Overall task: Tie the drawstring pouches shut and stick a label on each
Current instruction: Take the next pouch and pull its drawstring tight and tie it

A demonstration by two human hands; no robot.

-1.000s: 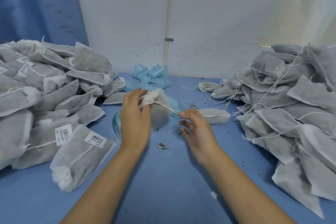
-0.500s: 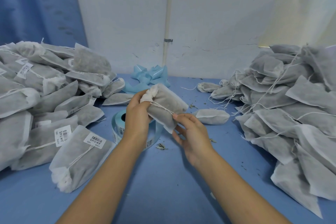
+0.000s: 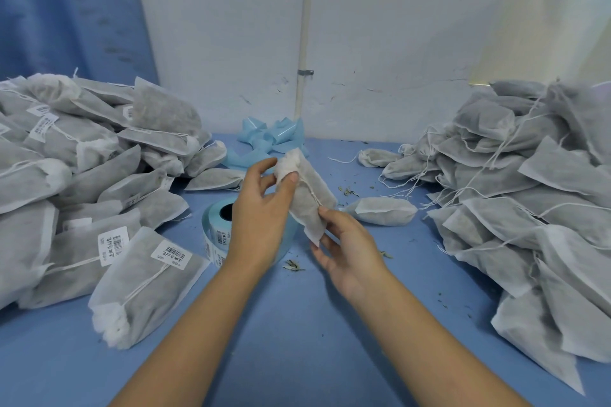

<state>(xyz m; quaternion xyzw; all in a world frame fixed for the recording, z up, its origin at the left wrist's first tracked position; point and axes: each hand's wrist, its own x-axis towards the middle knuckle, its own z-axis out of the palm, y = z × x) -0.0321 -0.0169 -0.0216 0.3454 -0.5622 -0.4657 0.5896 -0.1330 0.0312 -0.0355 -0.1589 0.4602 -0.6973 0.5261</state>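
Currently one pouch (image 3: 313, 200) is held in the air over the middle of the table (image 3: 297, 334), tilted, with its gathered neck up and away from the person and its flat end down toward them.

Left hand (image 3: 261, 211): the thumb and fingers pinch the bunched white neck of the pouch.

Right hand (image 3: 352, 243): it grips the lower end of the pouch, with a fingertip on top near the edge and the other fingers curled underneath.

A drawstring (image 3: 310, 189) runs from the neck down the face of the pouch toward the right hand (I cannot tell whether it is knotted).

A roll of labels (image 3: 216, 230) stands on the table just beneath the left hand and is partly hidden by the wrist. Printed barcodes show on its outer turn.

A crumpled, pale blue backing strip (image 3: 269, 137) lies against the wall (image 3: 380, 43) behind the pouch.

The labelled heap (image 3: 82, 175) is on the person's left. These pouches are drawn shut and carry white barcode stickers. The nearest one (image 3: 145, 287) lies flat with its sticker (image 3: 171, 254) facing up.

The unlabelled heap (image 3: 529, 195) is on the person's right, and loose strings trail from it.

A single loose pouch (image 3: 380, 211) lies on the table between the right hand and that heap.

Dry crumbs (image 3: 292, 265) are scattered on the table near the roll.
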